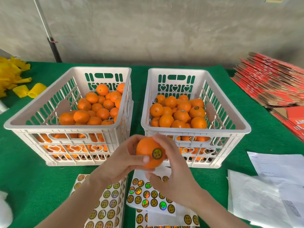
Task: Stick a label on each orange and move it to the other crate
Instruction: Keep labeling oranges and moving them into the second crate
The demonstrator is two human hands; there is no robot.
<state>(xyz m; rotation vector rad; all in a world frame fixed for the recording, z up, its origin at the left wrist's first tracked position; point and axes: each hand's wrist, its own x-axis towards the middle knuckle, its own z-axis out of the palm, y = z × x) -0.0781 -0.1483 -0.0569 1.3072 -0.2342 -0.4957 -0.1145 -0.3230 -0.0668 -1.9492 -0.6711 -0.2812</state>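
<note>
Both of my hands hold one orange above the table, in front of the gap between two white crates. A round gold label sits on its near side. My left hand grips the orange from the left, thumb on its front. My right hand curls round it from the right and behind. The left crate holds several oranges without visible labels. In the right crate lie several oranges, some with labels. Label sheets lie below my hands.
Green cloth covers the table. Yellow foam sleeves lie at the far left. Flat red cartons are stacked at the far right. White papers lie at the near right. A pole leans on the wall behind.
</note>
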